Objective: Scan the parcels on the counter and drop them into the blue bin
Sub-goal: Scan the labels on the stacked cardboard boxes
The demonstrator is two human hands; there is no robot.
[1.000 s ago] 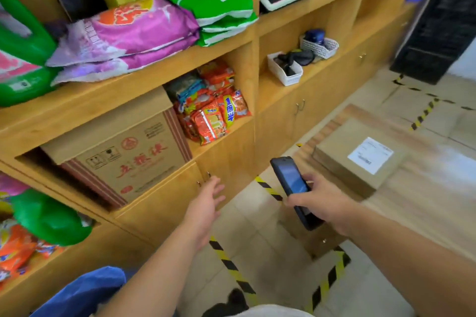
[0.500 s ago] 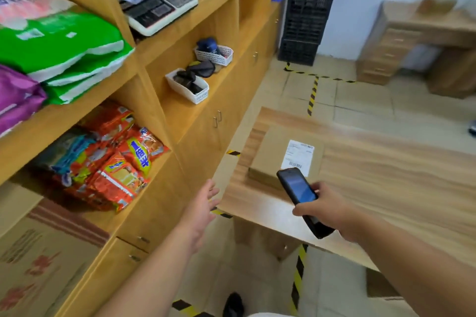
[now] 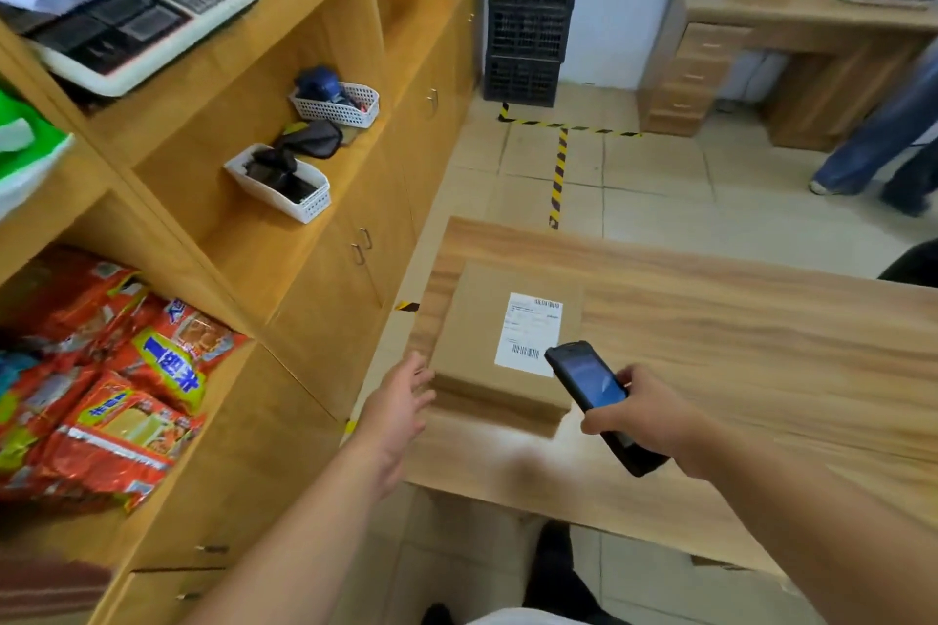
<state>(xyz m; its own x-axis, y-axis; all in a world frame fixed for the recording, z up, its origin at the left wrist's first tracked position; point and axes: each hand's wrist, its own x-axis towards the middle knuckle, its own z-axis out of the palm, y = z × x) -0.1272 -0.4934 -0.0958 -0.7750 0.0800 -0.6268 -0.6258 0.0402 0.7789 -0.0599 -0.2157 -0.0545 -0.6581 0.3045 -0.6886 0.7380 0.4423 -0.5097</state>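
We see one cardboard parcel point(image 3: 487, 345) lying flat at the near left corner of the wooden counter point(image 3: 736, 360), white shipping label point(image 3: 533, 332) facing up. The right hand point(image 3: 644, 414) grips a dark handheld scanner point(image 3: 594, 396), fingers wrapped round its body, its top end hanging over the label's lower right corner by the barcode. The left hand point(image 3: 401, 401) reaches in with fingers spread and relaxed, fingertips just beside the parcel's near left corner; we can't tell whether they touch it.

Parcel point(image 3: 487, 345) lies on counter point(image 3: 761, 345), right of shelves point(image 3: 314, 157).
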